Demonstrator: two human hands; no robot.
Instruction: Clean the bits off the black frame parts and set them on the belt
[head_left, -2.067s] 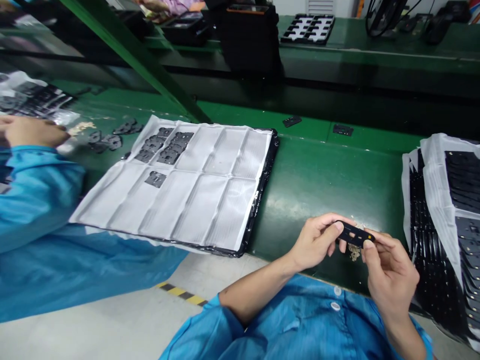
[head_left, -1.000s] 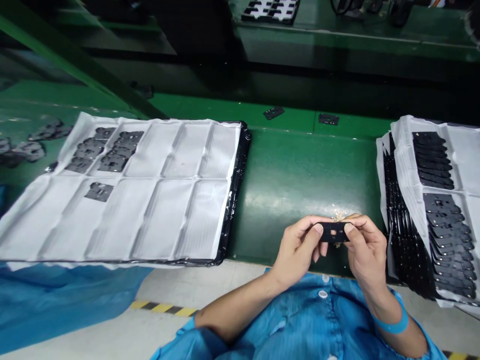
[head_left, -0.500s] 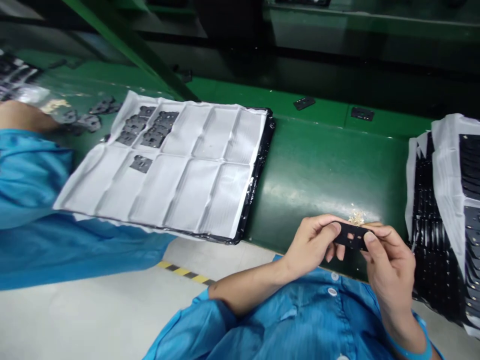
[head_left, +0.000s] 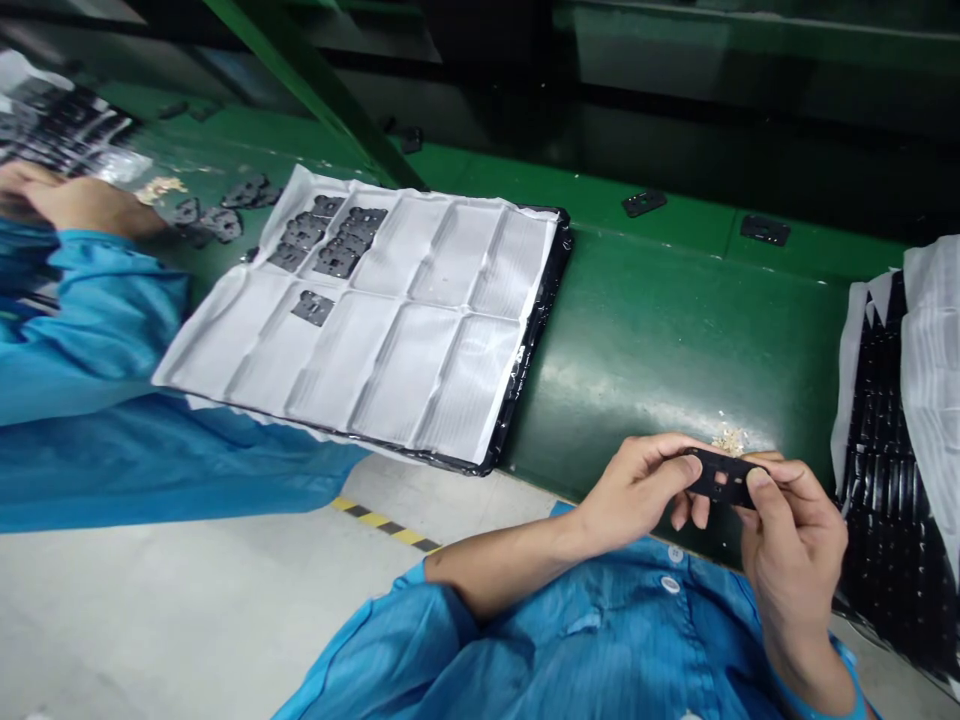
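Between my two hands is a small black plate [head_left: 721, 479] with cut-out holes, held level above the bench's front edge. The fingers of my left hand [head_left: 651, 485] pinch its left end, thumb on top. My right hand [head_left: 793, 530] grips the other end in the same way. Just behind the plate, a small pile of tiny brass-coloured pieces [head_left: 730, 438] lies on the green bench [head_left: 675, 340]. To the left rests a black tray covered with a white sheet [head_left: 420, 370], and several black plates [head_left: 349, 242] lie in its far left compartments.
Stacked black trays with white sheets [head_left: 885, 430] stand at the right. Two loose black plates [head_left: 643, 203] lie on the back ledge. At the far left, a co-worker's hands [head_left: 97, 205] are near more black parts [head_left: 217, 222]. A green post [head_left: 322, 95] rises behind the tray.
The view has shifted, so the bench and tray appear farther right. Both my hands keep the same grip on the black plate. More of the co-worker's hands shows at the left.
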